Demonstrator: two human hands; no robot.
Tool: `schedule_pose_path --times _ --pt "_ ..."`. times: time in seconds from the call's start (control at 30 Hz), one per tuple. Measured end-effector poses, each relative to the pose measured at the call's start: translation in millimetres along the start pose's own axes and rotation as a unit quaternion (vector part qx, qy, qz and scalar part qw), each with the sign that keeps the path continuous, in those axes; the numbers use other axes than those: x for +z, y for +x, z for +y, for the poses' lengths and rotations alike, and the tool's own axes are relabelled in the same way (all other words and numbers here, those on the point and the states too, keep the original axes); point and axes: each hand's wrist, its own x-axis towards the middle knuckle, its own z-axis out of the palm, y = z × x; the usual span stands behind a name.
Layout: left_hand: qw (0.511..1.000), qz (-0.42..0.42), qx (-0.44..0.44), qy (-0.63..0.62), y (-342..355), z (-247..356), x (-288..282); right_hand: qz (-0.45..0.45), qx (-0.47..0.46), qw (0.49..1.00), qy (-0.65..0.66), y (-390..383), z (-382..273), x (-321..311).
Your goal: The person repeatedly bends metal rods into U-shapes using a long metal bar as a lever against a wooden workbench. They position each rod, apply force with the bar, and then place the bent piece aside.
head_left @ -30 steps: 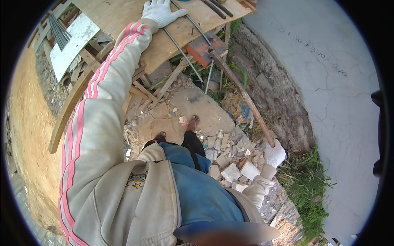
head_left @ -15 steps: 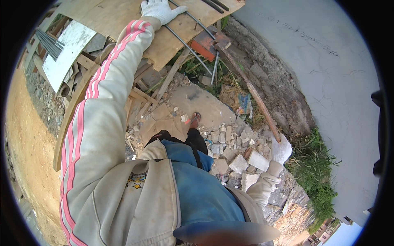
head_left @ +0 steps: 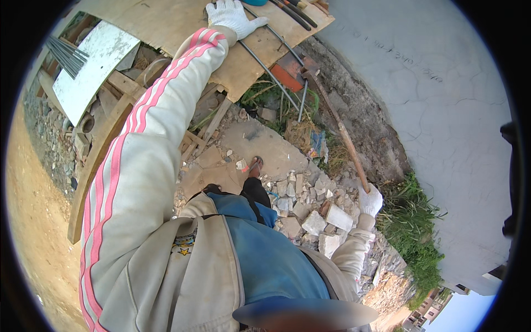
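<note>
My left hand, in a white knit glove, lies flat on a plywood board, thumb stretched out and fingers apart. Two thin metal rods run out from beneath it past the board's edge: a straight rod and another rod that angles downward beyond a reddish-brown block. My right hand, also gloved, is closed around the lower end of a long wooden-handled hammer. Its head is at the block, against or just over the angled rod; contact is hard to make out.
Dark bars lie at the board's far right corner. A bundle of rods rests on a white panel at left. Broken rubble covers the ground near my feet. A grey wall and weeds border the right.
The view has shifted a little, so the board sits farther right and a teal object shows at the top edge. My left hand stays on the rods and my right keeps hold of the hammer.
</note>
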Motion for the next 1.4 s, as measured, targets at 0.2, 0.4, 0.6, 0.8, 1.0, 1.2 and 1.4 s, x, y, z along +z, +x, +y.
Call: schedule_pose_path --times 0.2,0.4,0.6,0.8,1.0,1.2,1.4 --pt "0.999 0.021 0.008 -0.027 -2.0 3.7 -1.0 0.042 0.013 0.999 0.007 -17.6 11.0 -11.2" --pt "0.999 0.036 0.006 -0.033 -3.5 0.8 -5.8 -0.014 -0.045 0.997 0.059 6.6 -3.7 48.3" --pt "0.999 0.032 0.014 -0.029 0.1 5.8 -2.3 0.005 -0.017 0.998 0.052 -14.5 -3.7 30.1" --pt "0.999 0.026 0.021 -0.020 1.5 8.2 1.4 -0.018 -0.050 0.998 0.018 -3.7 15.3 6.4" --pt "1.000 0.021 0.017 0.004 2.9 9.2 -0.9 -0.072 -0.012 0.988 0.133 -20.7 -10.8 135.3" --pt "0.999 0.019 0.022 0.017 3.3 15.6 -0.5 -0.043 -0.023 0.997 0.065 24.4 27.8 67.0" --pt "0.999 0.027 0.014 0.010 0.6 15.3 -3.3 0.021 -0.041 0.998 0.043 -10.5 2.1 61.0"
